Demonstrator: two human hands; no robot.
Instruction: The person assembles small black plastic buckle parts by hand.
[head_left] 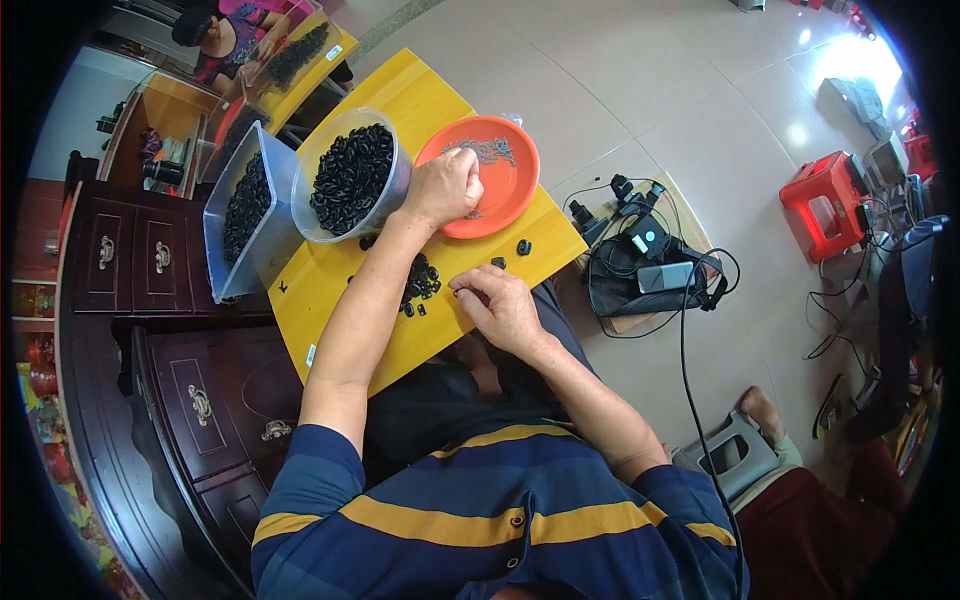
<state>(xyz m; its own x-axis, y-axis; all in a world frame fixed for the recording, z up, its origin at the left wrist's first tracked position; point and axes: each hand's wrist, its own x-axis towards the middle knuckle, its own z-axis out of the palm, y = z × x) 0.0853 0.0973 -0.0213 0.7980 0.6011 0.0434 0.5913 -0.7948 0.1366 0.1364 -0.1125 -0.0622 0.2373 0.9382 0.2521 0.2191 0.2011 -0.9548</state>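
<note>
My left hand (447,188) reaches into an orange bowl (522,200), its fingers closed and pointing down. Any item between those fingertips is hidden. Thin grey metal pieces (490,150) lie in the bowl, mostly along its far side. My right hand (500,308) is closed in a pinch just above the near edge of the yellow table (330,325), with a small black piece (457,292) at its fingertips. Between my arms is a loose pile of small black plastic pieces (422,280). Two more black pieces (524,247) sit right of the pile.
A clear round tub (300,205) and a translucent blue bin (278,235), both full of black pieces, stand at the left. Dark wooden drawers (220,400) flank the table. A bag with cables (650,275) is at the right. Another person (235,45) works at the far left.
</note>
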